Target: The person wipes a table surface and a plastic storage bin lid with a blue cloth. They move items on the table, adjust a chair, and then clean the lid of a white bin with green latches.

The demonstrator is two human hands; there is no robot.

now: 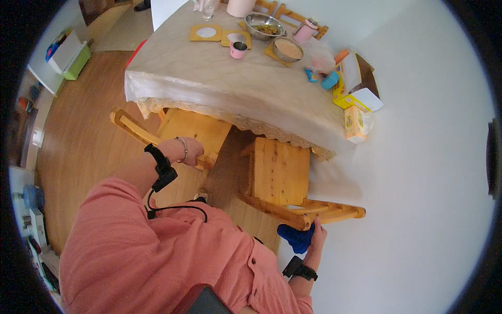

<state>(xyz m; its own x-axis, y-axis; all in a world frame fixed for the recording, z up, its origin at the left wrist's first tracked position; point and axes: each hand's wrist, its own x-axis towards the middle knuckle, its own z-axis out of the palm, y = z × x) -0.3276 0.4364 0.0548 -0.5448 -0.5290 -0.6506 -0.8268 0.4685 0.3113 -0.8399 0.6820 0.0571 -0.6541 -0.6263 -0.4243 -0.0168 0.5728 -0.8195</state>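
My left hand (192,151) is closed around the top of the backrest of the left wooden chair (192,127). A bracelet and a black strap with a small device are on that arm. On the right, my right hand (318,237) holds a dark blue cloth (296,237) by the backrest top of a second wooden chair (280,170). Part of the cloth is hidden behind the backrest, and some of the right fingers cannot be seen. Both chair seats face the table.
A table with a marbled cover (219,74) bears a steel bowl of food (264,25), a bowl of pale liquid (288,49), a pink cup (238,50) and an opened yellow box (355,84). A white wall (411,176) stands close on the right. A green-and-white bin (76,61) is far left.
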